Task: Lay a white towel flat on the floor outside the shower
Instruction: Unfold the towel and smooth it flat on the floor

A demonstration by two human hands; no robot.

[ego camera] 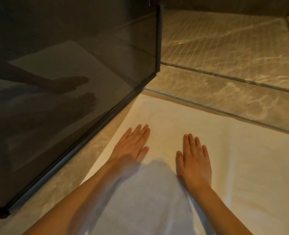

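A white towel (225, 158) lies spread on the marble floor (69, 175), its far edge close to the shower threshold (208, 92). My left hand (132, 145) rests palm down on the towel near its left edge, fingers extended and nearly together. Flat on the towel a little to the right is my right hand (194, 160), also palm down. Neither hand holds anything. The towel's near part is shadowed and runs out of view at the bottom.
A dark tinted glass shower panel (64, 73) stands to the left, its bottom rail (72, 151) running diagonally beside the towel. Beyond the threshold is the grooved shower floor (225, 44) with a linear drain slot (233, 78). A strip of bare floor separates towel and glass.
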